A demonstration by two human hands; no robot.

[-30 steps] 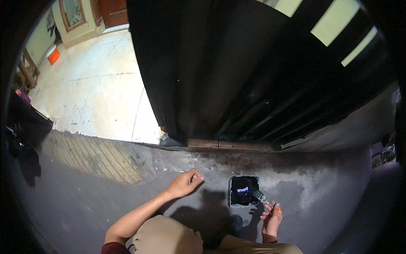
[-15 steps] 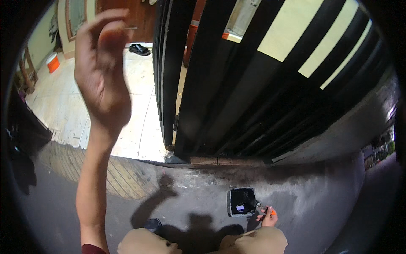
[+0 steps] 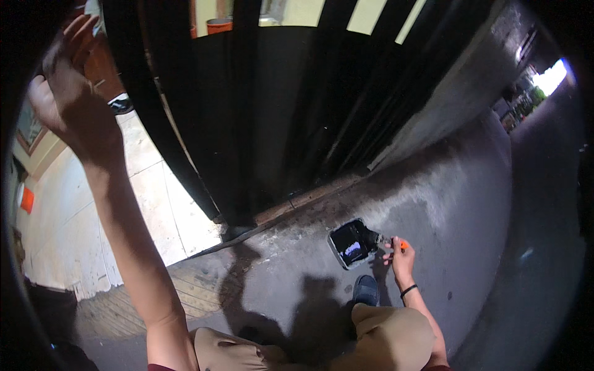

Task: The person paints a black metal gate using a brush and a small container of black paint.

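My left hand point(image 3: 83, 117) is raised at the upper left, beside the black metal gate point(image 3: 260, 111). Its fingers stretch upward with the thumb apart, and I see nothing held in it. Low on the right, my right hand point(image 3: 402, 263) grips a paintbrush point(image 3: 387, 241) with an orange-tipped handle. The brush's dark bristles rest at the right side of a square container point(image 3: 336, 252) on the ground. Glossy black paint point(image 3: 350, 242) lies inside that container and reflects light.
White floor tiles point(image 3: 145, 179) lie beyond the gate's left edge, with dark footwear point(image 3: 121, 105) and an orange-and-white bucket point(image 3: 26, 199) on them. A grooved ramp point(image 3: 167, 303) slopes below the tiles. My shoe point(image 3: 365, 289) stands close to the paint container. Grey pavement point(image 3: 458, 247) stretches to the right.
My view has swung right, so the gate and tiles sit further left. My left hand's fingers look less curled. The right hand still holds the brush at the container, and more of that arm shows.
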